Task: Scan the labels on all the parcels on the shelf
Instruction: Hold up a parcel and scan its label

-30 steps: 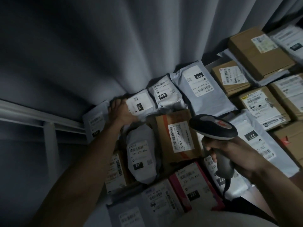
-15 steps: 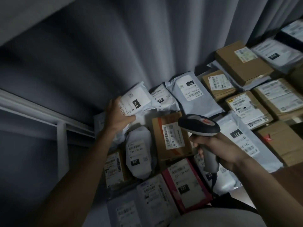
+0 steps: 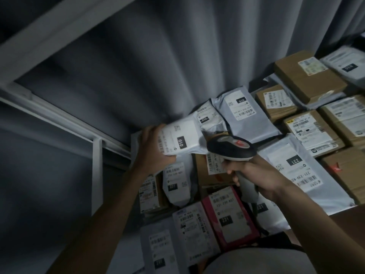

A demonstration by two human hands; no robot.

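Note:
My left hand grips a small white poly-bag parcel marked 010, lifted off the pile with its label facing up. My right hand holds a black-and-grey handheld barcode scanner by its handle, the scanner's head just right of that parcel and partly over it. Below them lie a white bag marked 231, a cardboard box with a barcode label and a pink parcel. Several more labelled bags and boxes cover the shelf.
A grey curtain hangs right behind the parcels. White metal shelf rails and a post run along the left. Brown cartons and grey bags fill the right side. The shelf's front edge shows under my right forearm.
My left hand has pulled the 010 parcel up from the back of the pile and turned it toward me. The scanner has moved up and left until it is next to that parcel.

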